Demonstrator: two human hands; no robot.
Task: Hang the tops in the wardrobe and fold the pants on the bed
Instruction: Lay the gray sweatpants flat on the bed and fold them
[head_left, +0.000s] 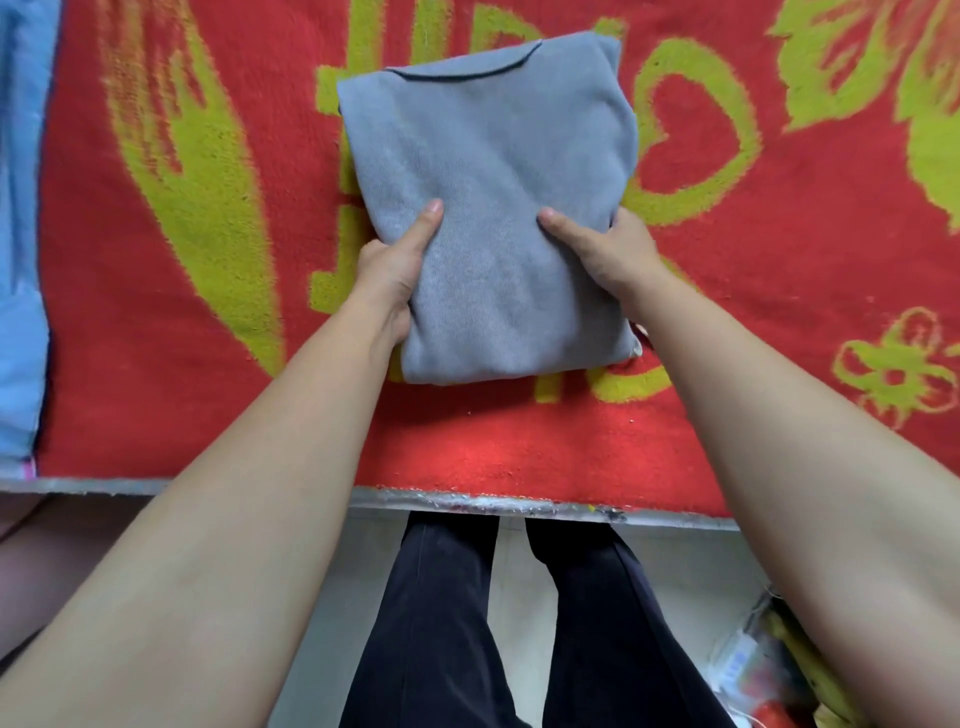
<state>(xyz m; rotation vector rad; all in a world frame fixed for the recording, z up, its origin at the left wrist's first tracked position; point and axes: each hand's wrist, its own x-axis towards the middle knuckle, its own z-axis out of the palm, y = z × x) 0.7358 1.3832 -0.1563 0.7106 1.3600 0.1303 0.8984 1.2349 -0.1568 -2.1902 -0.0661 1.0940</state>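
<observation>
A folded grey garment lay on the red and green blanket that covered the bed, near its front edge. It was gripped at both sides. The left hand was closed on its left edge and the right hand on its right edge, each thumb laid flat on top and the fingers tucked beneath, out of sight. Whether it was pants could not be told for certain, so tightly was it folded. A pale blue fabric was spread along the blanket's left side.
</observation>
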